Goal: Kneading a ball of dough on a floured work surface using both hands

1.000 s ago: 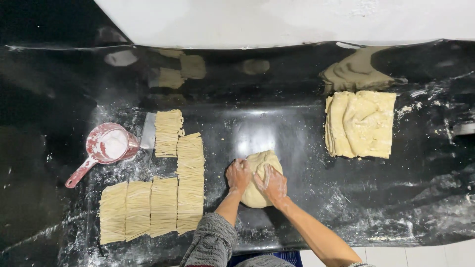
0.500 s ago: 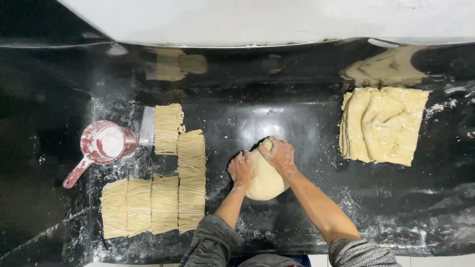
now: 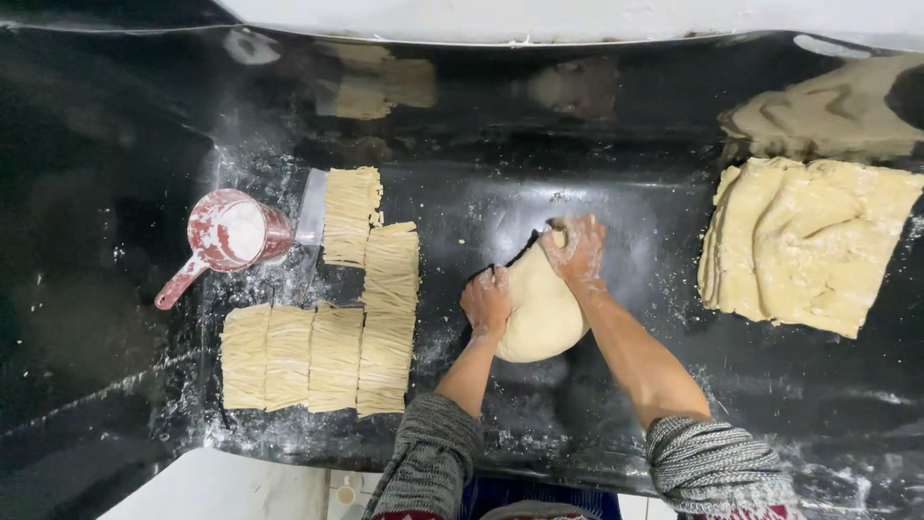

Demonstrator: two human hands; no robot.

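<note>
A pale lump of dough (image 3: pixel 541 313) lies on the glossy black worktop (image 3: pixel 626 202), dusted with flour. My left hand (image 3: pixel 487 300) presses on the dough's left side with curled fingers. My right hand (image 3: pixel 576 248) grips the dough's far edge and pulls it up and over. Both hands are floury, and grey knitted sleeves cover my forearms near the bottom edge.
Rows of cut noodle bundles (image 3: pixel 332 351) lie to the left, with more (image 3: pixel 351 214) behind them. A red scoop of flour (image 3: pixel 226 236) and a metal scraper (image 3: pixel 311 207) sit beside them. Folded dough sheets (image 3: pixel 804 246) are stacked at the right.
My right hand has moved from the top of the dough to its far edge, and the dough has stretched away from me. The camera view has shifted left.
</note>
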